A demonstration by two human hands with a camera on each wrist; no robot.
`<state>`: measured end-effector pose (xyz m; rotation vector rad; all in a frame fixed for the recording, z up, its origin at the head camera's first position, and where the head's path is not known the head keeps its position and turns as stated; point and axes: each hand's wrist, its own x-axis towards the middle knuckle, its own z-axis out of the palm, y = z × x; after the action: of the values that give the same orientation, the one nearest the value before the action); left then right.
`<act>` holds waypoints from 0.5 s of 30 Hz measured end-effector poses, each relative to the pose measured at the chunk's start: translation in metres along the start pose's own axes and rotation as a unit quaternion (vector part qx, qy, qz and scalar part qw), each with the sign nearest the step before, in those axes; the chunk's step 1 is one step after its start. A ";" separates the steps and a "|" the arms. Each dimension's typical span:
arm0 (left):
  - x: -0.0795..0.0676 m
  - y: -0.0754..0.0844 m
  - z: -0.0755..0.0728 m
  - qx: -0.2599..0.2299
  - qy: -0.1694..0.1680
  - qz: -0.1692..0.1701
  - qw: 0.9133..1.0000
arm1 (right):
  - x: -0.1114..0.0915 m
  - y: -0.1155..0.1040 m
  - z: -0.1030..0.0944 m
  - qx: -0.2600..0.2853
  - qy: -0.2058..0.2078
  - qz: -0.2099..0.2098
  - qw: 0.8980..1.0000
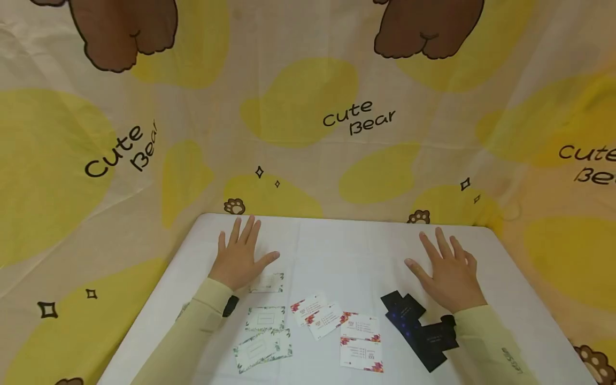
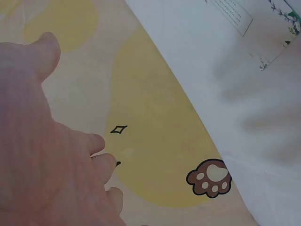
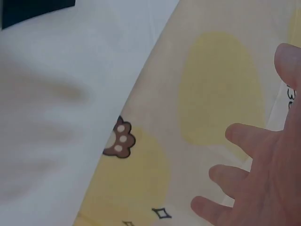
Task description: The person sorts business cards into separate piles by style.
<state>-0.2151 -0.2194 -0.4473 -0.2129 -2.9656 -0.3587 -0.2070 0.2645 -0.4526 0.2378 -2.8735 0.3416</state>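
My left hand [image 1: 236,264], fingers spread, is over the left part of the white table and holds nothing. Just below it are white cards with green leaf borders [image 1: 266,318], one partly covered by the hand. On the right, my right hand [image 1: 452,278] also has its fingers spread and grips nothing. Nearest to it are several overlapping black cards [image 1: 409,326], partly behind the wrist. Between the two groups lie white cards with red-orange floral corners [image 1: 362,354]. Both wrist views show empty, spread fingers, with a leaf-bordered card [image 2: 263,28] and a black card's edge [image 3: 37,12].
The white table [image 1: 332,240] has rounded far corners. Behind and beside it hangs a beige and yellow cloth [image 1: 298,101] printed with bears, paw prints and "Cute Bear". Another green-edged card peeks out beside the left sleeve [image 1: 192,326].
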 end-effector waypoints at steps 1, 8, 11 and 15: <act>-0.004 -0.002 -0.001 -0.001 -0.002 -0.005 1.000 | 0.002 -0.007 0.003 0.000 -0.003 -0.008 1.000; -0.026 -0.008 0.000 0.005 -0.008 -0.024 1.000 | 0.024 -0.096 0.028 0.017 -0.044 -0.105 0.993; -0.030 -0.004 -0.003 0.010 -0.007 -0.012 1.000 | 0.032 -0.149 0.038 0.031 -0.068 -0.174 0.982; -0.036 0.000 -0.007 0.027 -0.022 0.001 0.999 | 0.036 -0.207 0.047 0.047 -0.104 -0.246 0.963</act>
<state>-0.1787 -0.2254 -0.4461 -0.2205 -3.0133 -0.2771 -0.2125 0.0490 -0.4443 1.0349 -2.8631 0.3711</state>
